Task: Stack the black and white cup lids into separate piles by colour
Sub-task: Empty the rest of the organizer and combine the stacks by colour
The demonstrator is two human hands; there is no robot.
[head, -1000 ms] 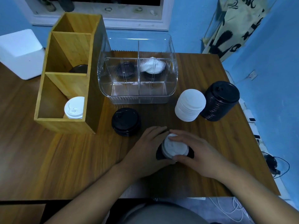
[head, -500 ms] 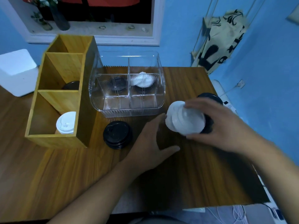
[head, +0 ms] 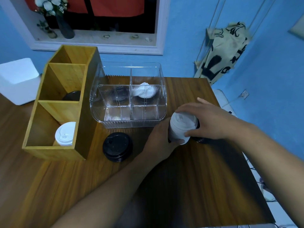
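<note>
A tall stack of white lids [head: 181,127] stands right of centre on the wooden table [head: 205,186]. My right hand [head: 212,122] grips it from above and the right, thumb on its front. My left hand [head: 158,139] cups its left side and base. A stack of black lids [head: 201,140] shows only as a dark edge behind my right hand. Further left, a low stack of black lids [head: 117,146] sits alone on the table.
A wooden organiser [head: 54,150] on the left holds a white lid [head: 65,134] in front and a black lid [head: 72,95] behind. A clear divided box [head: 131,122] stands behind the stacks, holding white lids [head: 144,92] and dark ones [head: 118,94].
My right hand lifted a white lid from the near table to the white stack at the right. My left hand followed and now cups that stack. The camera tilted upward.
</note>
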